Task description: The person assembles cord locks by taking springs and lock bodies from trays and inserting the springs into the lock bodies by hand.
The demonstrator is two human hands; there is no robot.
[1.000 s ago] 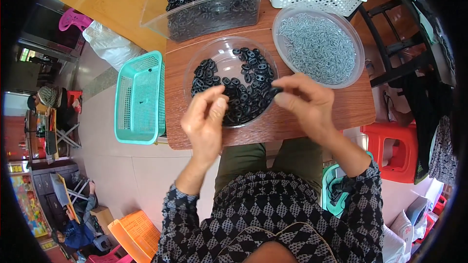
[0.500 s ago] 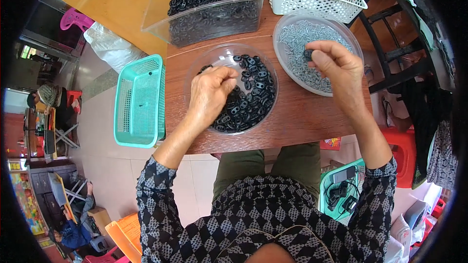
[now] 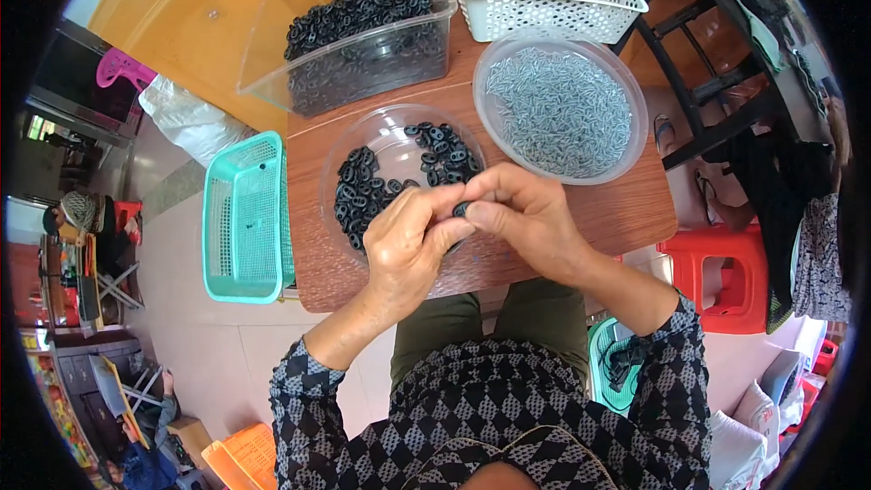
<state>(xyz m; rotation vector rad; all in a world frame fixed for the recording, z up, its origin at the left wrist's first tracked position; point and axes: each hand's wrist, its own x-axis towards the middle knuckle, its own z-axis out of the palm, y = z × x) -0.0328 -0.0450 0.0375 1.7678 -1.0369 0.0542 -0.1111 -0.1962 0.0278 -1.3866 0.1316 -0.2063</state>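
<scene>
My two hands meet over the front right edge of a clear round bowl (image 3: 392, 115) of loose black oval pieces with two holes (image 3: 359, 189). A small black piece (image 3: 461, 209) shows between the fingertips, mostly covered. My right hand (image 3: 526, 218) pinches it between thumb and fingers. My left hand (image 3: 406, 234) is closed in a pinch against the same spot; what its fingertips hold is hidden. Behind my right hand, a round translucent tub (image 3: 635, 141) holds many small silvery metal pins or screws (image 3: 562, 109).
At the table's back stand a clear bin (image 3: 372, 68) of black pieces and a white perforated basket (image 3: 544, 14). Left of the wooden table (image 3: 626, 218) is a green basket (image 3: 245, 245). A red stool (image 3: 721, 277) stands at the right, a dark chair (image 3: 703, 82) behind it.
My right hand has come left and nearer from over the pin tub, carrying a black piece. My left hand has left the bowl's middle and met it. The view has shifted slightly.
</scene>
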